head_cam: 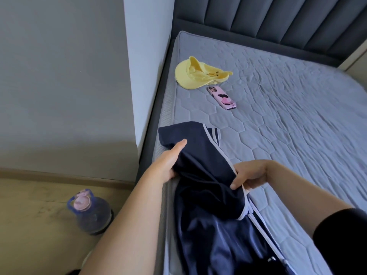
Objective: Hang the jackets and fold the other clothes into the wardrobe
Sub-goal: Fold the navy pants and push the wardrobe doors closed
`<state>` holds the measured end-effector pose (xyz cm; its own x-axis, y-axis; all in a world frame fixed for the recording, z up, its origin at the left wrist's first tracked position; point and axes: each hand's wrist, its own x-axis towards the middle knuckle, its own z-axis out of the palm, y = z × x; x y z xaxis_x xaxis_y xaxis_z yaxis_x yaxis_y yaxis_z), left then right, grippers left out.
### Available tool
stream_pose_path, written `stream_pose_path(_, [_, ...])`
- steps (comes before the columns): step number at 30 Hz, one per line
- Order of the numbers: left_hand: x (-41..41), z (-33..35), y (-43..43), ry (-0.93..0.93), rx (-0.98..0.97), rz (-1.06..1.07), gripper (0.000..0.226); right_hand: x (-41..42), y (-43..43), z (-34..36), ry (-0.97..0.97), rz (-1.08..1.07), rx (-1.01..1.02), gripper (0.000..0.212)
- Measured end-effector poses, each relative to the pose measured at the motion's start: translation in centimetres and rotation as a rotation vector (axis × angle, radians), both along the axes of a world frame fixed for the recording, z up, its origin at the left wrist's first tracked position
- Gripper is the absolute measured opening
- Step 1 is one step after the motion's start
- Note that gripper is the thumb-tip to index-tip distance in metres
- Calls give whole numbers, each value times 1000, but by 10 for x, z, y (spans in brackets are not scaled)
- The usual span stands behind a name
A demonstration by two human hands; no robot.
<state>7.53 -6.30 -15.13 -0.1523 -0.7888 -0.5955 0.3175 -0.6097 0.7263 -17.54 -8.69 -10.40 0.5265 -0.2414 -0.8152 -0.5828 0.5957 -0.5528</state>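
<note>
A navy garment with white stripes along its seam (204,175) lies along the left edge of the grey quilted mattress (288,116), its lower part hanging towards me. My left hand (168,161) holds the garment's left side, thumb on top of the cloth and fingers hidden beneath it. My right hand (250,175) pinches the striped right edge at the fold. A yellow visor cap (196,74) lies further up the mattress near its left edge.
A pink phone (222,98) lies on the mattress just below the cap. A dark padded headboard (278,22) stands behind the bed. On the floor to the left stands a large blue water bottle with a pink lid (89,213), near the grey wall.
</note>
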Motion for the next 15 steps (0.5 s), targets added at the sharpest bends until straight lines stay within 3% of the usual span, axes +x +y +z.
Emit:
stream_pose_path(2, [-7, -5, 4, -82, 32, 48, 45, -3, -2, -3, 44, 46, 16, 28])
stream_pose_path(3, [-9, -8, 5, -165, 34, 73, 42, 0, -5, -5, 96, -2, -35, 35])
stream_pose_path(5, [-13, -10, 9, -283, 28, 67, 38, 15, -15, -13, 211, -267, -288, 50])
stream_pose_path(7, [-14, -10, 14, -341, 37, -2, 36, 37, -24, -15, 334, -487, -674, 51])
stream_pose_path(9, [-12, -10, 19, -395, 25, -79, 35, 56, -33, -16, 434, -449, -882, 51])
stream_pose_path(12, [-8, -10, 23, -391, -3, -117, 39, 75, -39, -22, 568, -317, -911, 57])
stream_pose_path(15, [-7, -12, 24, -344, 9, -68, 36, 82, -42, -24, 630, -353, -923, 29])
